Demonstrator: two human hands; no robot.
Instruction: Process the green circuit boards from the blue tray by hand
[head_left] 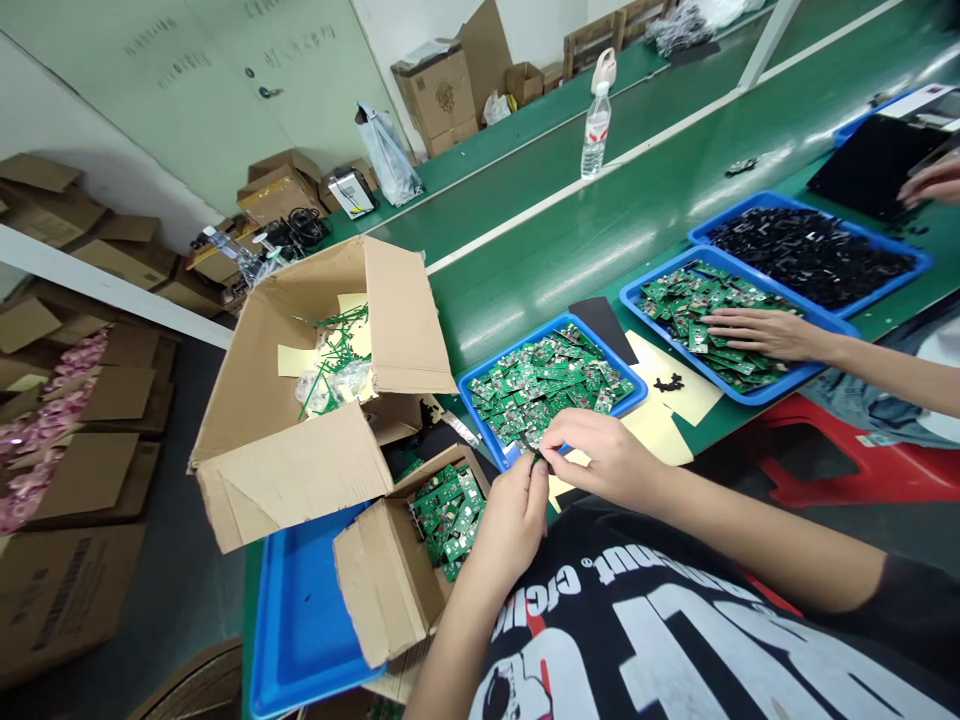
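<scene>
My left hand (514, 515) and my right hand (600, 455) meet just in front of a blue tray (480, 415) heaped with small green circuit boards (547, 385). Both hands pinch a small dark piece (537, 459) between their fingertips. What the piece is I cannot make out. A small cardboard box (382, 580) holding more green boards (448, 512) sits just left of my left hand.
A big open carton (300, 470) with green strips stands to the left over an empty blue tray (300, 620). A co-worker's hand (757, 332) rests in a second tray of boards (645, 295); a third tray (810, 255) holds black parts. A water bottle (596, 125) stands on the green belt.
</scene>
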